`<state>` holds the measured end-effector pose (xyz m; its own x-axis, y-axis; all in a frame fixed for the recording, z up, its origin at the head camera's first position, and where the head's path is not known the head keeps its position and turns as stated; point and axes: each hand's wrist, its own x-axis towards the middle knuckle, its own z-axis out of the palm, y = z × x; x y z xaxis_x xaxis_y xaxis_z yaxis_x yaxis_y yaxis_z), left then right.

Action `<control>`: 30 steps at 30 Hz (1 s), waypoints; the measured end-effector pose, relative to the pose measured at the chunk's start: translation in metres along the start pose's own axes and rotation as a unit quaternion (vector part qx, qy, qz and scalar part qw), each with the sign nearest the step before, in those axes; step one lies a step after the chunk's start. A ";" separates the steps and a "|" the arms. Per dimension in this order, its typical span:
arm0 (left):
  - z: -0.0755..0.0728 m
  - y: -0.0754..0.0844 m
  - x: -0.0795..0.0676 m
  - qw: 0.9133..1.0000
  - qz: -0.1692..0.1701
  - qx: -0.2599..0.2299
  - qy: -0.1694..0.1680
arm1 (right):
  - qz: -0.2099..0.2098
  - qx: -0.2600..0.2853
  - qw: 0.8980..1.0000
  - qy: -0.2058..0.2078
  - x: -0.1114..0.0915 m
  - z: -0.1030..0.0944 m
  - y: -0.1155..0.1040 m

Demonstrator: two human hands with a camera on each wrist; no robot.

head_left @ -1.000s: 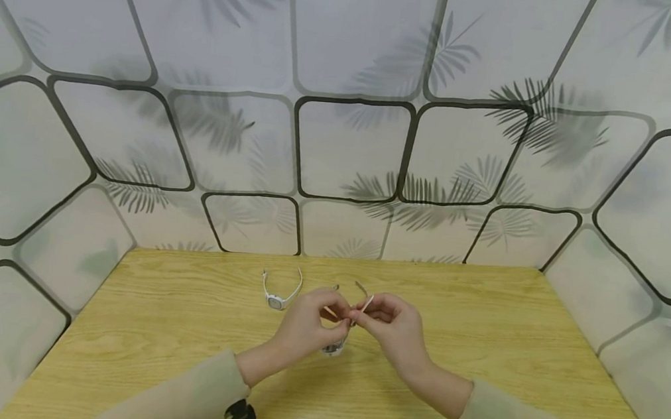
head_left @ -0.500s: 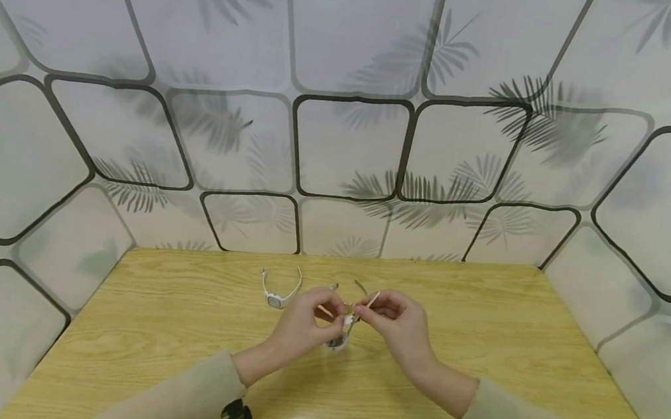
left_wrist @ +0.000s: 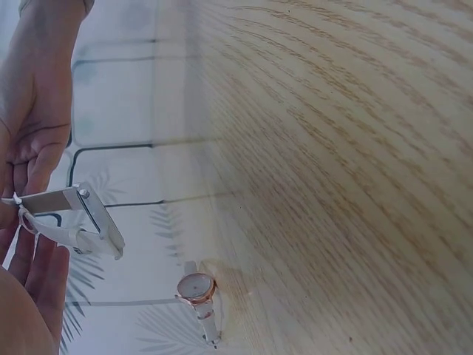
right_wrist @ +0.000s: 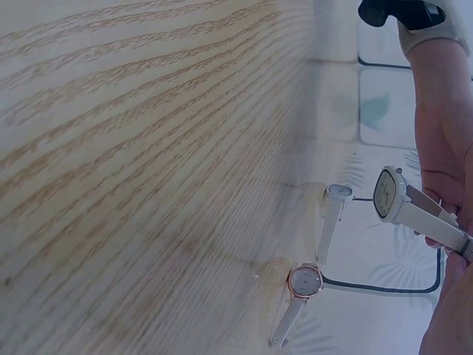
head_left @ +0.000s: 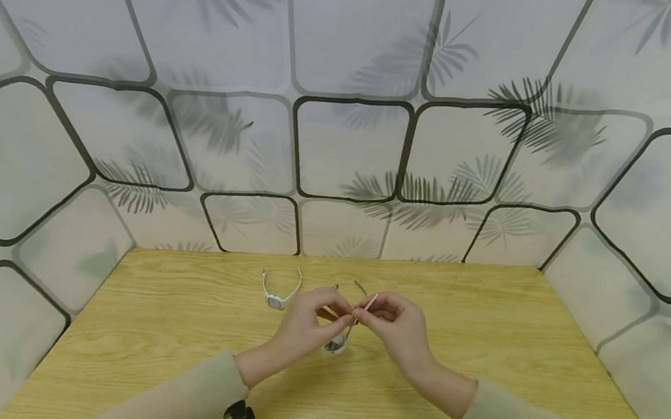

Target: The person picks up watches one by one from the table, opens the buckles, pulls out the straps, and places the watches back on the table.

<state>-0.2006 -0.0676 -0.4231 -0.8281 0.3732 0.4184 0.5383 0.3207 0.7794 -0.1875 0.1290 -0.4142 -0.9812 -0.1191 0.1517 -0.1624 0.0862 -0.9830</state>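
Observation:
A white-strapped wristwatch (head_left: pixel 334 344) hangs between the hands, above the table. My left hand (head_left: pixel 310 324) pinches its strap from the left. From the other side, my right hand (head_left: pixel 399 331) pinches the strap, whose pale end sticks up past the fingers. In the right wrist view the watch's round face (right_wrist: pixel 386 194) is turned sideways, with the strap closed into a loop towards the fingertips. The fingers hide the buckle area. Behind the hands lies a rose-gold-rimmed watch (right_wrist: pixel 305 281) with a light strap, mostly covered in the head view.
Another white watch (head_left: pixel 275 301) lies on the wooden table (head_left: pixel 181 329) left of the hands, its strap spread open towards the back. A patterned curtain or wall covering (head_left: pixel 346 150) surrounds the table's back and sides.
The fingertips drew slightly apart half a second ago and are close together again now. The strap end and watch shifted a little; both hands keep hold. The table watches stay put.

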 end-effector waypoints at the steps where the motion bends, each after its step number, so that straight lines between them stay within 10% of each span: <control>1: 0.000 0.000 0.000 1.000 -0.001 0.002 0.000 | 0.001 -0.001 1.000 0.001 0.000 0.000 0.000; 30: -0.004 -0.002 -0.003 1.000 -0.001 0.003 0.003 | -0.003 -0.003 1.000 0.018 0.003 -0.005 -0.004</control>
<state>-0.2000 -0.0725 -0.4243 -0.8304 0.3668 0.4194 0.5372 0.3271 0.7775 -0.1900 0.1336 -0.4096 -0.9834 -0.0830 0.1612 -0.1686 0.0907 -0.9815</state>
